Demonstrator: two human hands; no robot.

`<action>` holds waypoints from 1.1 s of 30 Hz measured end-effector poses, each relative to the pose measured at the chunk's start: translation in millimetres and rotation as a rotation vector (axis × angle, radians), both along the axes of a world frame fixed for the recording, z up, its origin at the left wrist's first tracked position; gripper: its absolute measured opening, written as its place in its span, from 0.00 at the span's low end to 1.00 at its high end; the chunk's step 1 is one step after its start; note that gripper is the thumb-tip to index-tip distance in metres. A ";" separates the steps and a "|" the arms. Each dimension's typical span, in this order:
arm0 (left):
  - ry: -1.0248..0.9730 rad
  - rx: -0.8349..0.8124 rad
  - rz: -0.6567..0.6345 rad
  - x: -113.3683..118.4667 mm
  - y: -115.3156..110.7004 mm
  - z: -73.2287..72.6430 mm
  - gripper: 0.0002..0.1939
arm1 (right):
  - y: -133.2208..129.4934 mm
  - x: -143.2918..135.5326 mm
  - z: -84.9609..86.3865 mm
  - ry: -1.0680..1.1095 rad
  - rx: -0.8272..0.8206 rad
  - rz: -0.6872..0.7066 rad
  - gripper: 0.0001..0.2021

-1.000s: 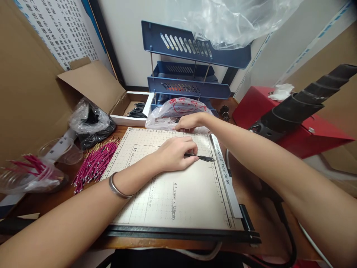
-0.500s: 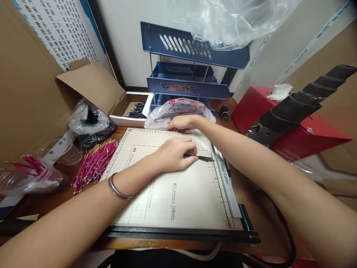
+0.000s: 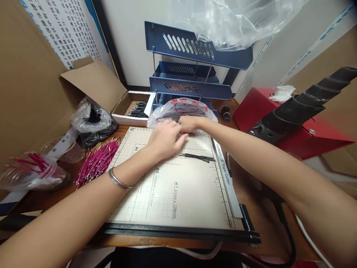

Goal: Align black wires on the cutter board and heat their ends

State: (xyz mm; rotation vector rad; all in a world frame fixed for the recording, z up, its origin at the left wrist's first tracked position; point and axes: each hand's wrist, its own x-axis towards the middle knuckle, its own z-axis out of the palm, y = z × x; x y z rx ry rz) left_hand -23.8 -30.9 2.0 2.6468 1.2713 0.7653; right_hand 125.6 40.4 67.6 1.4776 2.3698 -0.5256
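A small bundle of thin black wires (image 3: 198, 158) lies loose on the cream board of the paper cutter (image 3: 192, 201). My left hand (image 3: 166, 139), a metal bangle on its wrist, is just beyond the bundle, thumb apart and fingers stretched out; it holds nothing that I can see. Right beside its fingertips, my right hand (image 3: 191, 124) has curled fingers at the near edge of a clear plastic bag (image 3: 192, 106) with red print. What those fingers grip, if anything, is hidden.
Magenta wires (image 3: 97, 162) are heaped left of the cutter, near clear plastic cups (image 3: 65, 149). An open carton (image 3: 131, 120) holds black wires. Behind stands a blue tiered rack (image 3: 189, 85). A red box (image 3: 295, 130) and black ringed tube (image 3: 301, 102) are at right.
My left hand has let go of the black wires, which now lie on the board, and moved up beside the right hand. My right hand's fingers have drawn back and curled.
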 end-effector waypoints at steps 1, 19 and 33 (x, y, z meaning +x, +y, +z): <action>0.032 0.039 0.085 -4.9 5.6 -0.2 0.16 | -0.2 3.1 -0.9 -0.003 0.007 -0.006 0.11; 0.251 -0.214 0.272 -16.1 13.4 20.6 0.26 | 31.4 33.6 -20.3 0.184 -0.224 -0.008 0.11; 0.152 -0.147 0.267 -15.7 13.0 25.5 0.24 | 56.2 43.9 -49.6 0.286 -0.252 0.177 0.13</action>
